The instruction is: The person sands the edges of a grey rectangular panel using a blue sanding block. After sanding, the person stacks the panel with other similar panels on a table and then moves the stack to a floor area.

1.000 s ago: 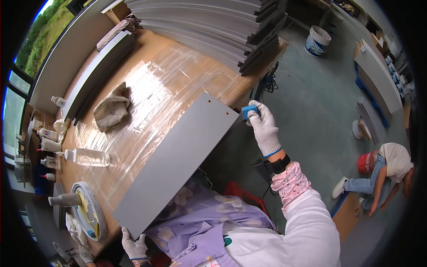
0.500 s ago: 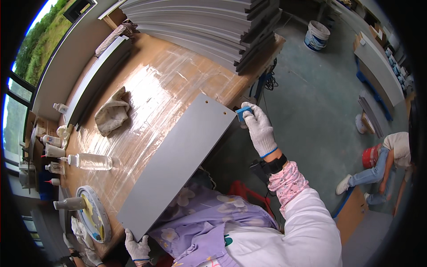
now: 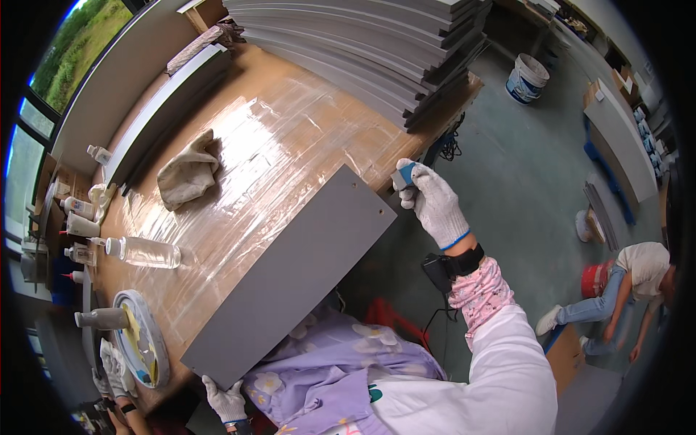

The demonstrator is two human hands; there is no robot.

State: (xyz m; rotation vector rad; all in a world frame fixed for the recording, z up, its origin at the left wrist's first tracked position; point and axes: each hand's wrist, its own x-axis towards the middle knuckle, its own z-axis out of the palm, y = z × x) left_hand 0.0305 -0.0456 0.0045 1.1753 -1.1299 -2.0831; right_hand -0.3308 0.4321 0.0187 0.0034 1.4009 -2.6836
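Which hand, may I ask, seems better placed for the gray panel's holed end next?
Probably the right hand: it holds the blue block near that end; the left hand is at the opposite end of the gray panel.

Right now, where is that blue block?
In the head view, right of centre: the person's right hand holds the blue block, near the far end of the grey panel.

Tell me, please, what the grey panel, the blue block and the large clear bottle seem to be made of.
Grey panel: perhaps coated board or metal, matte; the smooth, even colour hides its core.
Blue block: possibly foam or rubber, dull; faces without shine, too small to be sure.
Large clear bottle: plastic or glass, glossy; it is see-through with bright highlights.
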